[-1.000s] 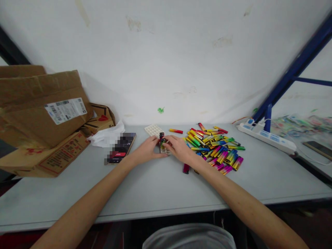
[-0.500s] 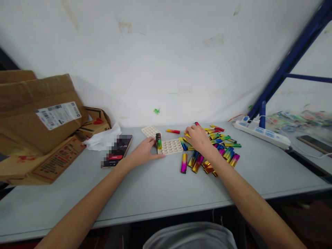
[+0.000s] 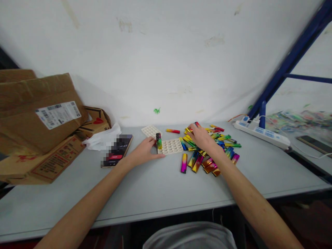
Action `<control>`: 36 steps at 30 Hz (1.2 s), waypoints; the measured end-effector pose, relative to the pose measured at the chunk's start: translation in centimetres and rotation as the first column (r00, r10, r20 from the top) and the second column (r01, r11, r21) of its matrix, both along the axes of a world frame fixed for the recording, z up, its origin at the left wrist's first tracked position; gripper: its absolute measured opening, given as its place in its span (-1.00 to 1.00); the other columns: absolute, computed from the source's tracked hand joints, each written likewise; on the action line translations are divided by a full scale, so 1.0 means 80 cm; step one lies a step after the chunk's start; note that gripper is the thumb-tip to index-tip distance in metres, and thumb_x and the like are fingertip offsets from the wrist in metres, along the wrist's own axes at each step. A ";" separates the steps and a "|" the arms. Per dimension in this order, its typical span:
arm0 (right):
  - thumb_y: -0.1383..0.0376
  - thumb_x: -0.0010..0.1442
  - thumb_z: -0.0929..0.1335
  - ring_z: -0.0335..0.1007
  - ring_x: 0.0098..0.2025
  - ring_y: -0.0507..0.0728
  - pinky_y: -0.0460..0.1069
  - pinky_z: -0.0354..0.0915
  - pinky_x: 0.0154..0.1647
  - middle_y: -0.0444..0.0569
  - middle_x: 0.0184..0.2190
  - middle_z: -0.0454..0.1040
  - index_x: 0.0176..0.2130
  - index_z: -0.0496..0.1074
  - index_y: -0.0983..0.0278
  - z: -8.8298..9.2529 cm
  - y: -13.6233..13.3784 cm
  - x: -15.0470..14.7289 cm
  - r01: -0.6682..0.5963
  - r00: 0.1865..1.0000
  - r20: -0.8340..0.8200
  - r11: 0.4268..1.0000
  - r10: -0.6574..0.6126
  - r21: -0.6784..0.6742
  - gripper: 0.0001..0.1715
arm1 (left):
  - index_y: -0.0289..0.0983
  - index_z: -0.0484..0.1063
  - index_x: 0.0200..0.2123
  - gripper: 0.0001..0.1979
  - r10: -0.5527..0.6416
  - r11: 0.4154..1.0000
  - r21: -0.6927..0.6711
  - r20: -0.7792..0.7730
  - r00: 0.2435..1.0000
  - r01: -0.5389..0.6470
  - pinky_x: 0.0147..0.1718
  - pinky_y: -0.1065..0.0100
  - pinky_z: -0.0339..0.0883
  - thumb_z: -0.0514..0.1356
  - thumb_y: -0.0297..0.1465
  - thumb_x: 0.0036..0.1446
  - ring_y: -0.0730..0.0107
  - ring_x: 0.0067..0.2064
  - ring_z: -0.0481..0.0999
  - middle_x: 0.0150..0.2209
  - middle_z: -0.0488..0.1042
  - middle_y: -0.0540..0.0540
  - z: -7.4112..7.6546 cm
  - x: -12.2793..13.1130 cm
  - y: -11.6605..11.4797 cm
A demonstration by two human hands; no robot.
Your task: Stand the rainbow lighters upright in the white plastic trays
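Left hand (image 3: 144, 152) half-open around tray (image 3: 172, 146), right hand (image 3: 201, 137) (hold unclear) over lighters (image 3: 198, 163), phone (image 3: 119, 149), cartons (image 3: 38, 128) leftward

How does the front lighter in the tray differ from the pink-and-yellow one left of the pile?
The front lighter stands upright in the tray; the pink-and-yellow lighter lies on the table. The front lighter is green and yellow, beside the left hand; the other touches neither hand. Both show yellow.

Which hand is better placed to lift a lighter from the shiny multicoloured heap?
Right, I'd say: the right hand is at the heap of lighters, while the left hand is farther off, at the left end of the nearer white tray with round hollows.
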State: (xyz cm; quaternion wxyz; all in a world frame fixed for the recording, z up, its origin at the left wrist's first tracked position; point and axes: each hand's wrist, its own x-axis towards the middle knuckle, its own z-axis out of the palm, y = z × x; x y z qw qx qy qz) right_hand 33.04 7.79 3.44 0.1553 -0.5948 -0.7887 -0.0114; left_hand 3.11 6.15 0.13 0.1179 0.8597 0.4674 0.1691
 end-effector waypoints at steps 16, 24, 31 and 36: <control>-0.21 0.32 0.27 0.29 -0.45 0.04 -0.06 0.25 -0.40 -0.15 -0.41 0.38 -0.30 0.32 0.21 -0.004 -0.020 -0.048 -0.445 0.343 -0.919 0.895 0.196 0.025 -0.44 | -0.32 0.50 -0.05 -0.35 -0.011 1.000 0.024 0.027 1.000 0.010 0.11 -0.01 0.38 0.32 0.13 0.06 -0.10 0.02 0.48 -0.04 0.47 -0.31 -0.003 0.000 0.000; -0.22 0.35 0.22 0.02 -0.52 0.01 -0.08 0.04 -0.51 -0.24 -0.56 0.10 -0.41 0.20 0.19 -0.012 -0.037 -0.076 -0.353 0.466 -0.866 0.936 0.178 0.003 -0.40 | -0.33 0.51 -0.03 -0.34 -0.016 1.000 0.020 0.041 0.999 0.015 0.08 -0.02 0.38 0.32 0.12 0.06 -0.09 -0.02 0.49 -0.09 0.48 -0.28 -0.005 -0.001 0.002; -0.13 0.30 0.23 -0.05 -0.47 0.00 -0.04 -0.10 -0.44 -0.22 -0.57 -0.01 -0.56 0.05 0.20 -0.013 -0.049 -0.087 -0.165 0.640 -0.752 0.984 0.157 0.065 -0.38 | -0.32 0.52 -0.05 -0.36 -0.010 1.000 0.005 0.038 0.999 0.010 0.06 0.00 0.38 0.33 0.11 0.04 -0.08 -0.03 0.48 -0.10 0.48 -0.27 -0.002 0.001 0.001; 0.02 0.24 0.22 -0.03 -0.50 0.01 -0.03 -0.09 -0.45 -0.21 -0.58 0.02 -0.57 0.03 0.19 -0.017 -0.048 -0.090 -0.138 0.640 -0.755 0.988 0.143 0.071 -0.52 | -0.31 0.53 -0.13 -0.37 -0.020 0.999 0.030 0.032 0.999 0.019 0.07 -0.01 0.38 0.30 0.15 0.05 -0.10 -0.01 0.48 -0.11 0.48 -0.26 -0.003 0.000 0.002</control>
